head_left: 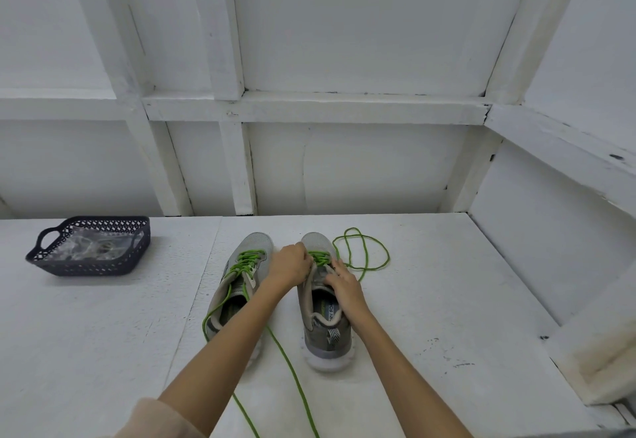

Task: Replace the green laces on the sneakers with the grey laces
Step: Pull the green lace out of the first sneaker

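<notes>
- Hands meet over a pair of grey sneakers on the white counter (pixel 447 282), where the two shoes stand side by side, just apart, toes pointing away from us.
- Our left hand (pixel 289 265) reaches across to the right sneaker (pixel 325 324), knuckles up, fingers curled down onto the green lace (pixel 321 259) at the eyelets and pinching it.
- Our right hand (pixel 346 288) rests on the same shoe's opening, fingertips at the tongue just below the lacing; we cannot tell whether they pinch anything.
- On this shoe the lace is threaded only near the toe, and its free length (pixel 366 251) lies in loose loops on the counter just to the right.
- Beside it, the left sneaker (pixel 234 300) is laced further down; its untied lace (pixel 246 260) trails along the shoe's side and runs toward us across the counter, passing under our left forearm.
- Well apart, at the counter's far left, sits a dark blue basket (pixel 93 265) with a handle, holding crumpled clear plastic; what the wrapping contains we cannot tell.
- At the bottom edge, a pale sleeve (pixel 155 418) covers the left arm above the bare forearm.
</notes>
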Demonstrator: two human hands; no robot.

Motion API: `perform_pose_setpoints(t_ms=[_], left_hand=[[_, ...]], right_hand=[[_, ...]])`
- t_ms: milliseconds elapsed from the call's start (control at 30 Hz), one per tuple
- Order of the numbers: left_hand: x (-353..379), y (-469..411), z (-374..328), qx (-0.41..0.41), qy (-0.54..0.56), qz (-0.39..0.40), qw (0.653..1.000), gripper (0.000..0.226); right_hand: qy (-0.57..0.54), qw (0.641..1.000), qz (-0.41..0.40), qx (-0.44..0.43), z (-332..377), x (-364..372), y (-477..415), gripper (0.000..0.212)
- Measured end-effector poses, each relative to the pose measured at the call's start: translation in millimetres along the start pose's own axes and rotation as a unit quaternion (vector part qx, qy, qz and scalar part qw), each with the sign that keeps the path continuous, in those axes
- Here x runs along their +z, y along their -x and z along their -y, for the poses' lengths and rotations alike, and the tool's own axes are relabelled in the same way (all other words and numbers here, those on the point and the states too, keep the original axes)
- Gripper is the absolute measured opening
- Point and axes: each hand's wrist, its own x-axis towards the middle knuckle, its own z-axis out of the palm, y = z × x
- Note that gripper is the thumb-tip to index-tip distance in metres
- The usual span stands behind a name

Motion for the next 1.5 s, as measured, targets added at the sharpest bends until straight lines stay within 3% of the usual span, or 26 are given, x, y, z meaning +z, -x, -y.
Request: perform_pose_setpoints(t_ms=[100, 367, 600, 767, 933, 1100, 1267, 1433, 1500], left_hand=[[0.7, -0.4, -2.6, 0.0, -0.007, -0.024, 1.0, 0.012], [0.5, 1.2, 13.9, -0.004, 0.128, 0.007, 0.992, 0.025], [8.0, -2.8, 17.9, -0.036, 0.181, -0.059, 0.981, 0.028], [4.6, 3.7, 18.1, -0.023, 0.182, -0.022, 0.983, 0.031], [15.9, -6.2, 30.3, -0.07, 0.284, -0.105, 0.951, 0.026], [18.8, 4.0, 17.4, -0.021, 0.224, -0.057, 0.973, 0.039], [13.7, 3.8, 18.1, -0.08, 0.373, -0.196, 0.903, 0.018], [11.4, 4.9, 22.6, -0.038, 0.259, -0.028, 0.965, 0.041], [15.4, 4.5, 24.4, -0.042, 0.278, -0.089, 0.955, 0.038]], right_hand=[[-0.002, 1.0, 0.0, -0.003, 0.1, -0.8, 0.8, 0.057], [-0.008, 1.0, -0.007, 0.005, 2.5, 0.3, 1.2, 0.057], [-0.002, 1.0, -0.009, -0.015, 4.8, -0.8, 4.5, 0.052], [-0.008, 1.0, -0.019, 0.004, 2.0, 0.9, 2.6, 0.055], [-0.023, 0.998, -0.063, -0.006, 0.6, 0.5, 5.7, 0.047], [-0.01, 0.993, -0.12, -0.018, -7.6, 1.2, 8.6, 0.034], [0.012, 0.993, -0.117, -0.022, -5.6, 1.3, 8.9, 0.038], [0.024, 0.993, -0.117, -0.024, -9.1, 1.2, 6.2, 0.037], [0.021, 0.993, -0.117, -0.026, -7.9, 1.0, 6.6, 0.038]])
